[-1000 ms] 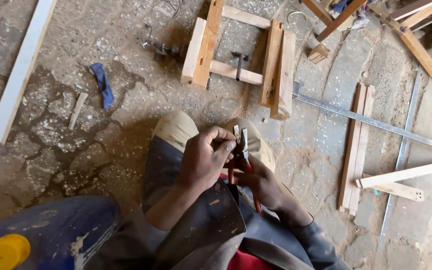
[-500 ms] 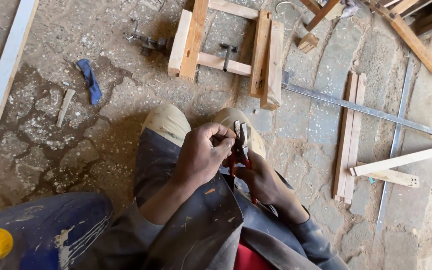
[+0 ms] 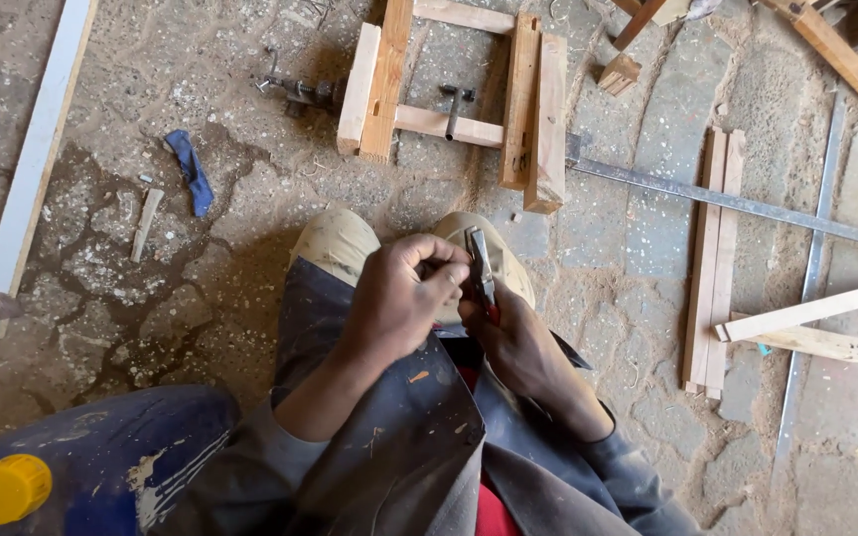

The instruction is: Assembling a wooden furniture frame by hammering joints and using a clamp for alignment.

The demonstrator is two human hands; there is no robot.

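One pair of pliers [image 3: 482,270], metal jaws, red handles, held upright over the person's shoes. Right hand [image 3: 510,333] is wrapped around the handles from below; left hand [image 3: 404,293] is curled at the jaws, fingertips pinched there on something too small to tell. Likely rigid, fairly light, smooth steel; best taken by the handles. Beyond the pliers: wooden frame [image 3: 459,94] with a clamp [image 3: 300,91]. Left of the pliers: blue rag [image 3: 191,171], white batten [image 3: 37,164]. Right of the pliers: metal bar [image 3: 727,203], wooden slats [image 3: 712,258]. Below left: blue drum [image 3: 91,467].
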